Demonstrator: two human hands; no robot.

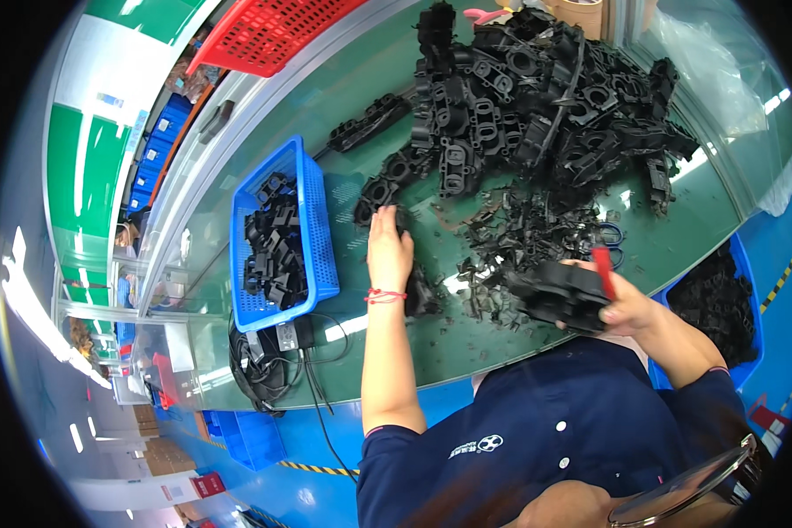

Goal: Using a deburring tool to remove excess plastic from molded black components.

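Observation:
My left hand (389, 251) lies with its fingers stretched out at the near end of a long black moulded plastic part (380, 191). Its fingertips seem to touch that part, though the thumb side is partly hidden. In my right hand (629, 305) is a chunky black moulded plastic part (556, 295), held above the table's front edge. A red handle (604, 273) sticks up from the same hand; the tool's other end cannot be made out. Black plastic scraps (524, 229) are strewn between the hands. Beside my left forearm, another dark piece (422, 292) lies on the green table (396, 352).
A big heap of black moulded parts (537, 97) covers the far side. On the left stands a blue basket (324, 238) of small black pieces, with cables and an adapter (289, 336) near it. A blue crate (739, 251) of black parts sits at right; a red basket (273, 35) is far left.

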